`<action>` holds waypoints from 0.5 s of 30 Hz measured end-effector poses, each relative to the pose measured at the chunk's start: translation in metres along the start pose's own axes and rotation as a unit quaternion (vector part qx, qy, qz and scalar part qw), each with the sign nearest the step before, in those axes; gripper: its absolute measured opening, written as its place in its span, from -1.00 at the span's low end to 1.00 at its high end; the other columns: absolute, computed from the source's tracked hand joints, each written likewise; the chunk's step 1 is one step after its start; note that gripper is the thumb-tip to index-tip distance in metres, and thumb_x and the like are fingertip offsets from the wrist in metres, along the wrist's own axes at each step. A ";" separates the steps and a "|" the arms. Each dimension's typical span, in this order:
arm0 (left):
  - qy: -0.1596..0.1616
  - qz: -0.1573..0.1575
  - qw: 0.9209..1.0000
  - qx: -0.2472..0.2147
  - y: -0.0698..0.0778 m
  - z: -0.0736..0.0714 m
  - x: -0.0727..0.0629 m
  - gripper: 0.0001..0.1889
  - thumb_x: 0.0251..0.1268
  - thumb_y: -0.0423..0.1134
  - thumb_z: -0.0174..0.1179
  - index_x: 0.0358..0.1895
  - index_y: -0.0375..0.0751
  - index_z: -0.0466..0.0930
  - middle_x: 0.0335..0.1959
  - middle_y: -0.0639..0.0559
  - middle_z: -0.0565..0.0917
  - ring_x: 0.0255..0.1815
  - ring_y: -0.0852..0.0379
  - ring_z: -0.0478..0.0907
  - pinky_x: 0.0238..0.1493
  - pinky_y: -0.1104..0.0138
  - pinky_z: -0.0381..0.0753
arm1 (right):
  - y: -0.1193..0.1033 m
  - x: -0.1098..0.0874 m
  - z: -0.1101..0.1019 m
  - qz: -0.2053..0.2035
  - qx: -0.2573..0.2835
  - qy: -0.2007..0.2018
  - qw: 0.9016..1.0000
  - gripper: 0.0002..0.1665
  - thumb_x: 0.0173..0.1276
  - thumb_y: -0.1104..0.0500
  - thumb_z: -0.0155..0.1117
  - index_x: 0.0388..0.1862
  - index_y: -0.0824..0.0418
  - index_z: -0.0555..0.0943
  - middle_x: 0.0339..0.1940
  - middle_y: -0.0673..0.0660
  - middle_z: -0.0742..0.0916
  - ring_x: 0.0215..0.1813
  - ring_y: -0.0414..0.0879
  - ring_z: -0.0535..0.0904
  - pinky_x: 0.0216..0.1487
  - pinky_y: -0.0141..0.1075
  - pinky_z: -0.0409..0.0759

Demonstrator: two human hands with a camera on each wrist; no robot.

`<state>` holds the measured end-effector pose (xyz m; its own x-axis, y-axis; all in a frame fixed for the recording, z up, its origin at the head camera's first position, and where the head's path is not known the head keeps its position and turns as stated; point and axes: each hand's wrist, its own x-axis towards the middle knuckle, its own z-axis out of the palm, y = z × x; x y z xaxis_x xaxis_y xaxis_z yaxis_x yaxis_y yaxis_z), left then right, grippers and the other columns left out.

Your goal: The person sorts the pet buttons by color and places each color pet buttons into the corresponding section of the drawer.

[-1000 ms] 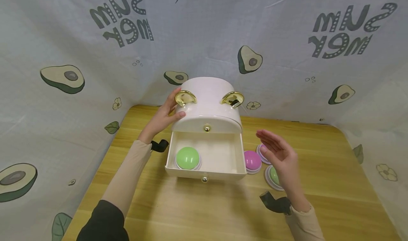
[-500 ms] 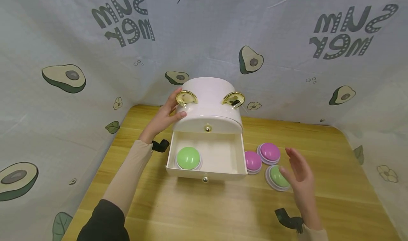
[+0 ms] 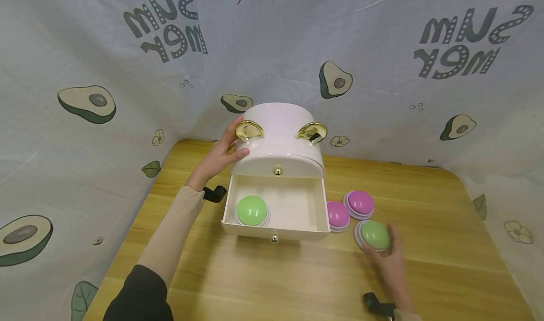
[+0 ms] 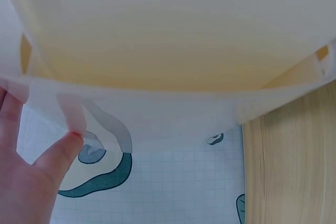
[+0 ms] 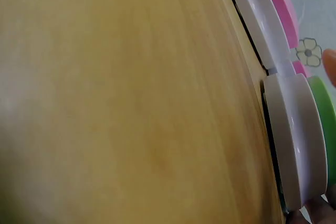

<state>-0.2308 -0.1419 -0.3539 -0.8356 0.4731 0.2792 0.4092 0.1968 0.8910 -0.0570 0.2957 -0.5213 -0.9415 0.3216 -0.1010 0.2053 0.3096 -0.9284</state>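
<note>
A white storage box point(image 3: 280, 144) with two gold ears and gold knobs stands on the wooden table, its lower drawer point(image 3: 293, 203) pulled out. My left hand point(image 3: 216, 160) rests against the box's left side, thumb near the front edge, fingers by the left ear. Inside the drawer, at the front left, lies a green push button point(image 3: 252, 211) on a white base. Right of the box, my right hand point(image 3: 388, 259) grips another green push button point(image 3: 375, 235), thumb at its near edge and fingers round its right side. In the right wrist view its white base point(image 5: 296, 140) is right at the tabletop.
Two pink push buttons, one at the drawer's right side point(image 3: 338, 215) and one farther back point(image 3: 360, 203), sit close to the gripped green one. A pale avocado-print cloth point(image 3: 272, 42) hangs behind the table point(image 3: 429, 207). Black camera mounts are on both wrists.
My right hand first moved right and toward me, uncovering the buttons, then came in on the green one and took hold of it. My left hand and the box stay put.
</note>
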 end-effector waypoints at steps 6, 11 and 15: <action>0.001 0.001 1.000 0.000 -0.002 0.000 0.001 -0.13 0.35 -0.01 0.18 0.54 -0.05 -0.20 0.53 -0.16 -0.08 0.48 -0.20 -0.04 0.42 -0.01 -0.02 | 0.002 0.003 0.002 -0.012 -0.036 0.003 0.999 0.20 0.19 0.22 0.42 0.56 0.17 -0.20 0.53 0.32 -0.03 0.49 0.27 -0.10 0.45 0.06 -0.21; 0.002 0.002 1.000 0.002 -0.002 0.000 0.002 -0.13 0.34 -0.01 0.18 0.54 -0.04 -0.20 0.53 -0.16 -0.09 0.48 -0.21 -0.03 0.42 -0.01 -0.02 | 0.002 0.005 0.001 -0.006 -0.047 0.010 0.999 0.19 0.17 0.21 0.44 0.56 0.17 -0.15 0.52 0.33 0.03 0.48 0.29 -0.06 0.45 0.09 -0.18; 0.002 0.001 1.000 -0.001 -0.003 0.001 0.002 -0.14 0.35 -0.05 0.18 0.54 -0.04 -0.19 0.53 -0.15 -0.09 0.48 -0.21 -0.03 0.42 -0.01 -0.02 | 0.003 0.005 0.001 -0.012 -0.057 0.010 0.998 0.19 0.16 0.23 0.45 0.56 0.21 -0.14 0.51 0.36 0.05 0.48 0.30 -0.05 0.44 0.10 -0.16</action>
<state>-0.2330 -0.1411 -0.3560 -0.8367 0.4694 0.2823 0.4100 0.1950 0.8910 -0.0616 0.2973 -0.5254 -0.9414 0.3298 -0.0706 0.2126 0.4178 -0.8833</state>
